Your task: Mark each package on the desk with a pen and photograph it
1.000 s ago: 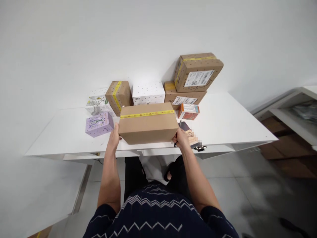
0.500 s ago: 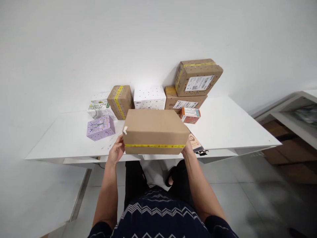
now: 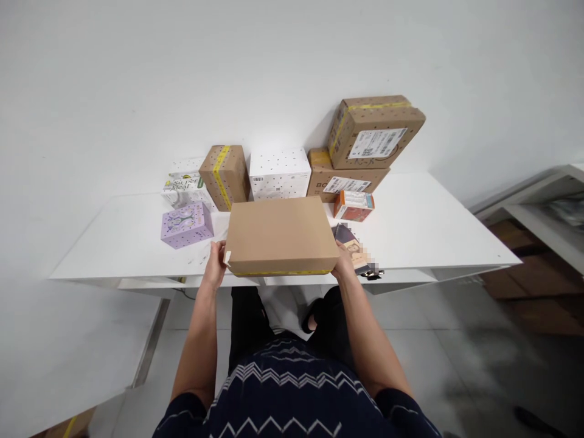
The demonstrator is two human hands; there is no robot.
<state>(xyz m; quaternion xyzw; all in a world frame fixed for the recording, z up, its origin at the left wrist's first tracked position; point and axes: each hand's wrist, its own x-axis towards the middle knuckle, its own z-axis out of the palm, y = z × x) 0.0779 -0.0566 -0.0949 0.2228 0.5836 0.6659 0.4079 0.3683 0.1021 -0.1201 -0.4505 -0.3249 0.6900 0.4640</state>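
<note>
Between my two hands is a wide brown cardboard box [image 3: 281,234], with yellow tape along its near side and a white scrap at its left corner. My left hand [image 3: 215,264] grips its left end, and my right hand [image 3: 343,261] grips its right end; the fingers are partly hidden by the box. It is at the front of the white table [image 3: 420,237]; whether it touches the tabletop I cannot tell. Just right of my right hand lies a dark clipboard [image 3: 353,246] with a picture card on it. A purple patterned box [image 3: 186,225] stands left of my left hand.
Along the wall stand a white-green box [image 3: 185,185], a taped brown box [image 3: 224,176], a white dotted box [image 3: 280,173] and a brown carton [image 3: 349,182] with a labelled box [image 3: 374,134] on top. In front sits a small orange box [image 3: 354,205]. Shelves [image 3: 542,219] stand at right.
The box in my hands has tipped so that its top faces me more and less of its taped side shows. More of the clipboard is visible. The camera view has shifted slightly.
</note>
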